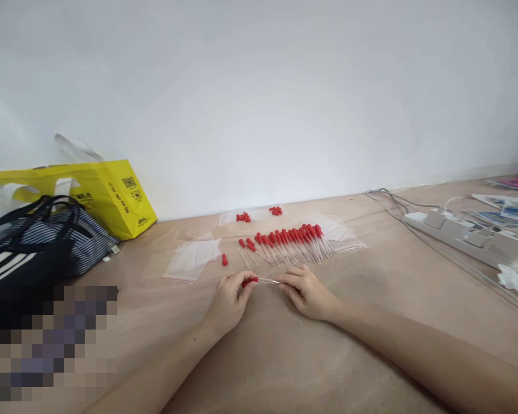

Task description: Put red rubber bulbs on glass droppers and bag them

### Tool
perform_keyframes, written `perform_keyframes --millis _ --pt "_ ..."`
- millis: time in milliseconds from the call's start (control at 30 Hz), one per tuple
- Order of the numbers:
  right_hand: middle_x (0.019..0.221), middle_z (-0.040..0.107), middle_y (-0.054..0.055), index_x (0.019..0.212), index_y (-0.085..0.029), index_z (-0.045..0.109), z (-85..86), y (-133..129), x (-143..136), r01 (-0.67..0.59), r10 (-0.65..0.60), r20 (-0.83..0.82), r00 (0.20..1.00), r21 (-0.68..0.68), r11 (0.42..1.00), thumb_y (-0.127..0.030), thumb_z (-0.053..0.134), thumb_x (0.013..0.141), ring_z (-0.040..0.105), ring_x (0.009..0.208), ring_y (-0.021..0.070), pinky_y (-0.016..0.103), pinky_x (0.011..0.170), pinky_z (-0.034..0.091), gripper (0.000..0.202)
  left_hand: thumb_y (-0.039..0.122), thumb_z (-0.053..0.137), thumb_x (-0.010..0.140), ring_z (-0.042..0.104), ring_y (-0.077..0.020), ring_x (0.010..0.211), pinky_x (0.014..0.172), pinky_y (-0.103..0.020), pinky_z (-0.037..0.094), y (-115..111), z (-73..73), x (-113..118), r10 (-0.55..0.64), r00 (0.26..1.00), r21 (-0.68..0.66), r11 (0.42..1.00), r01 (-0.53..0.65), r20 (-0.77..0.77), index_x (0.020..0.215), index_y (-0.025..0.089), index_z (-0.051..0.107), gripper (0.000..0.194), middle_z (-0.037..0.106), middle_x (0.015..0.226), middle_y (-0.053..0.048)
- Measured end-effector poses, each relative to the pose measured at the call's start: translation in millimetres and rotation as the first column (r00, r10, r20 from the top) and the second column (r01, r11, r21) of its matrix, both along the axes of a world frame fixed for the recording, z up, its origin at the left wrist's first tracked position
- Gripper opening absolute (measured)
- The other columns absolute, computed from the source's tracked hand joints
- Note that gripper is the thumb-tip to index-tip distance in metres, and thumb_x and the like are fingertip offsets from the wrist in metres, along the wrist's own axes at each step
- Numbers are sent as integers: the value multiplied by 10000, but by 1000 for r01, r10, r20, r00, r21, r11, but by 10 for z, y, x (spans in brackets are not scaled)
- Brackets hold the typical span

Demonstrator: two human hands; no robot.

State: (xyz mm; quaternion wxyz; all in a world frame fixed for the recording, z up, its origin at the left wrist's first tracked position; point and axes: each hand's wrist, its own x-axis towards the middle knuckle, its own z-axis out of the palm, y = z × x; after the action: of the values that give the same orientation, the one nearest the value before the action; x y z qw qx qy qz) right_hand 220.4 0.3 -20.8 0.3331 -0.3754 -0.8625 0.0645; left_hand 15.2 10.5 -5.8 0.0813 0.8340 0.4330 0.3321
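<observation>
Between my hands, low over the table, is a dropper with a red rubber bulb and a thin clear glass tube (267, 280). My left hand (230, 296) pinches the red bulb (250, 281). At the other end, my right hand (306, 292) has its fingers closed on the clear tube. Just beyond lies a slanted row of droppers (289, 236), bulbs pointing away from me. One loose red bulb (225, 260) rests to the left of the row. Thin clear tubes (247, 259) lie near the row's left end.
Clear plastic bags (194, 259) lie left of the row, behind it and at its right. More red bulbs (243, 217) sit near the wall. A yellow bag (129, 201) and striped bag (90, 244) stand left; a power strip (457, 230) with cables lies right.
</observation>
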Motion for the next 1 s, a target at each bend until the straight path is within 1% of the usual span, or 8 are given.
perform_keyframes --millis 100,200,333,433,600,733,867,1000 --pt "759 576 25 1028 -200 563 -5 0 7 -16 14 47 999 36 999 -197 391 861 499 697 115 266 682 286 240 298 381 842 577 -158 737 793 -330 387 -11 -5 -7 0 1000 20 1000 0 -9 815 201 544 192 641 777 -4" --pt "732 560 25 1009 -199 581 0 4 19 -8 -5 119 993 102 995 -181 392 850 460 655 113 273 667 259 247 283 368 848 581 -152 717 864 -375 331 -27 -18 -18 -23 998 30 999 25 -54 814 203 538 191 644 763 4" --pt "723 553 21 919 -190 606 23 11 39 -8 -29 204 979 177 984 -108 399 800 399 589 105 285 639 222 253 265 359 852 578 -147 699 888 -408 282 -53 -26 -25 -49 993 39 998 54 -108 811 196 524 183 644 748 -1" --pt "716 554 15 898 -189 607 36 10 50 -19 -33 236 971 215 976 -104 410 779 367 554 99 293 622 202 245 264 359 854 574 -148 688 896 -406 272 -69 -24 -21 -71 988 48 996 79 -136 805 200 525 185 643 728 -4" --pt "702 556 15 871 -184 602 40 -20 16 -4 -30 175 984 191 982 -160 397 819 402 580 99 285 633 202 213 270 353 857 573 -147 678 904 -396 270 -83 -26 0 -99 985 67 992 110 -142 799 200 525 194 638 716 -8" --pt "693 561 17 824 -175 595 41 -40 -41 -10 -14 140 990 173 985 -166 374 832 415 590 104 282 634 200 222 277 347 856 567 -142 635 888 -389 286 -97 -29 9 -110 983 105 987 126 -145 779 200 522 206 625 678 -2" --pt "687 564 21 785 -164 595 49 -49 -77 -15 -9 151 988 160 987 -156 369 825 395 576 106 286 628 195 230 261 368 849 566 -137 623 880 -391 286 -112 -19 19 -136 978 121 980 157 -160 764 196 526 190 624 664 5" --pt "709 575 24 795 -166 600 63 -40 -85 -23 -3 172 985 148 989 -159 380 821 391 577 104 289 630 190 221 257 379 844 573 -134 622 872 -389 295 -107 -12 31 -149 976 104 981 166 -159 745 195 539 198 633 661 8"
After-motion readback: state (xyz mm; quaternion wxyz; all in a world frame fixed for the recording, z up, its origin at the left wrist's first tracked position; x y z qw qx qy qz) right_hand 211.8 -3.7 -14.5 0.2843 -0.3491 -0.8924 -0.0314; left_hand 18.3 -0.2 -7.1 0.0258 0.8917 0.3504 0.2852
